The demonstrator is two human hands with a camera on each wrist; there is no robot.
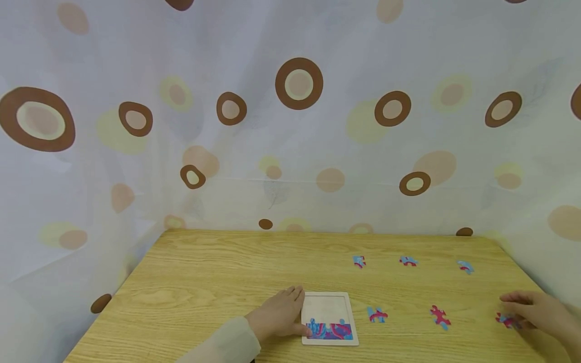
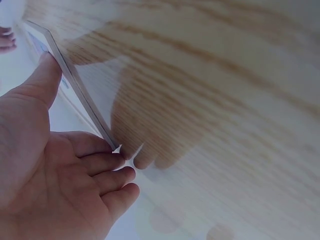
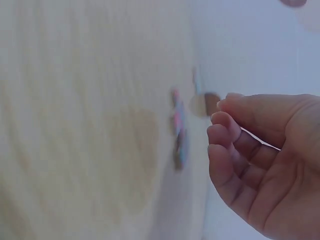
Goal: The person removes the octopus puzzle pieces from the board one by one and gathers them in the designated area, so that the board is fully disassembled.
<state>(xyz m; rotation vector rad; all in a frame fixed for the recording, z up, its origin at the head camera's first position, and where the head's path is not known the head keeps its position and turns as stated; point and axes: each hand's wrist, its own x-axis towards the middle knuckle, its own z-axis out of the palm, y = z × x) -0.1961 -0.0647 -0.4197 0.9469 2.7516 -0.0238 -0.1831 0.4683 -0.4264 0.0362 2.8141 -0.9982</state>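
1. Right hand (image 1: 537, 310) at the far right of the table (image 1: 218, 282); fingers loosely bent, thumb tip close to the index tip, nothing visible between them.
2. Key relation: the near-right puzzle piece (image 1: 503, 319) lies flat on the wood, below the right hand's fingertips and toward their left. Right wrist view shows a gap between fingertips and piece; not touching.
3. Long axis of that piece: partly hidden by the fingers in the head view, edge-on and blurred from the wrist. Cannot tell for sure; the visible part looks longer side to side.
4. Nearer hand: plainly the right. The left hand (image 1: 278, 313) is well apart from this piece, with the tray and two other near-row pieces between.
5. Left hand: fingers fairly straight, lying along the tray's left edge; thumb laid over the rim, its tip on the picture strip (image 1: 340, 331).
6. Tray (image 1: 330, 343): flat, pale rim, just right of the left hand. Strip fills its near part; the bare base (image 1: 324, 306) shows beyond.
7. Count, loose pieces: six. Far row, three: far-left piece (image 1: 359, 261), far-middle piece (image 1: 408, 260), far-right piece (image 1: 465, 266). Near row, three: blue-and-red piece (image 1: 377, 314) beside the tray, mostly red piece (image 1: 440, 316) slanting nearer toward its right end, and the one by the right hand.
8. Count, others: one tray, two hands. Pieces within the strip: seams too faint to count.
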